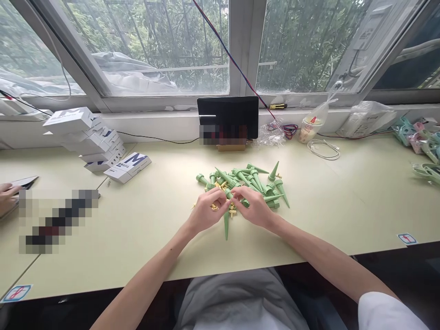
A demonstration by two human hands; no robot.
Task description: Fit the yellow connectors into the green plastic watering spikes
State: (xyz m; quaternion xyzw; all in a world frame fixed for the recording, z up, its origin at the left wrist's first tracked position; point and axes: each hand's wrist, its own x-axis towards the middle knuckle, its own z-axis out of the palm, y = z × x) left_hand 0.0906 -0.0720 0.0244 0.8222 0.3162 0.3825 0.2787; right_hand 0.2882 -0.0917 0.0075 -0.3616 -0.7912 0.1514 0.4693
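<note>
My left hand (209, 208) is closed around a green plant watering spike (226, 225), whose pointed end hangs down below the fingers. My right hand (253, 206) is pinched at the spike's upper end, its fingertips meeting those of the left; whatever small thing they hold is hidden. Just beyond both hands lies a loose pile of green watering spikes (255, 178), with ribbed caps and tapered points. Small yellow T-shaped valves (233, 213) are scattered among them and under my hands.
A black-screened tablet (228, 117) leans at the window wall. To the left are stacked white boxes (99, 142) and a single box (128, 167). Another person's hand (7, 198) shows at the far left. A bagged cup (311, 126), a white cable (323, 150) and bagged coloured items (421, 137) lie right.
</note>
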